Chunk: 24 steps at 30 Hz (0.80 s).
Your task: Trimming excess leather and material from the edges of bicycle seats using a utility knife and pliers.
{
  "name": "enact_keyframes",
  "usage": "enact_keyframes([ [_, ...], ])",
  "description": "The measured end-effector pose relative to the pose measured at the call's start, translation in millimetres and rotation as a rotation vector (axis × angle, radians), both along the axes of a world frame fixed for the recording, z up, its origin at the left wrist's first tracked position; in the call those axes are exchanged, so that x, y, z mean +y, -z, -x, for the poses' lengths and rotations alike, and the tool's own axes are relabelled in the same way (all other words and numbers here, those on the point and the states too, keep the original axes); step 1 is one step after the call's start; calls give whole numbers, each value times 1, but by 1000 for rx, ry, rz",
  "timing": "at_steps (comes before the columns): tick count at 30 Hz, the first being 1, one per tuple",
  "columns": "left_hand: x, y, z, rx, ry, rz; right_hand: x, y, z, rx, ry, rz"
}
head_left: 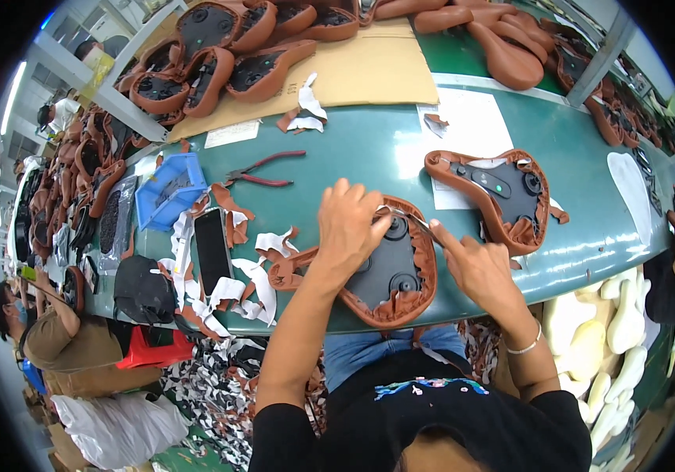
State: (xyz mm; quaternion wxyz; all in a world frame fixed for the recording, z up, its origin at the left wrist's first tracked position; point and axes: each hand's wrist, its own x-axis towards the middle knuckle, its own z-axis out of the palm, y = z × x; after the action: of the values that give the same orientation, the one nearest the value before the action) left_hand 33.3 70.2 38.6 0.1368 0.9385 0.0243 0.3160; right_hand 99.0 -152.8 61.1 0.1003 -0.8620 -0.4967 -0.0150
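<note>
Upside down at the table's near edge lies a bicycle saddle with a brown cover folded over a black base. My left hand is closed on the cover's far edge, thumb and fingers pinching it beside a pale strip. At the same rim, my right hand grips a slim metal tool, its index finger stretched along it; the tool's kind is hard to make out. A second upturned saddle rests farther right, partly over a white sheet.
Red-handled pliers, a blue tray, a black phone and leather scraps lie to the left. Piled saddles stand on cardboard at the back. Another person works at far left. Pale foam pieces are at right.
</note>
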Motion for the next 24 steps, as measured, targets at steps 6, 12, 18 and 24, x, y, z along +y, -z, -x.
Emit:
enact_keyframes([
  [6, 15, 17, 11, -216, -259, 1007, -19, -1, 39, 54, 45, 169],
  [12, -32, -5, 62, -150, -93, 1912, 15, -11, -78, -130, -277, 117],
  [18, -9, -28, 117, -223, 282, 1157, 19, -29, -77, -159, -597, 287],
  [24, 63, -81, 125, -913, 750, 1489, -42, -28, -2, -92, -179, 323],
])
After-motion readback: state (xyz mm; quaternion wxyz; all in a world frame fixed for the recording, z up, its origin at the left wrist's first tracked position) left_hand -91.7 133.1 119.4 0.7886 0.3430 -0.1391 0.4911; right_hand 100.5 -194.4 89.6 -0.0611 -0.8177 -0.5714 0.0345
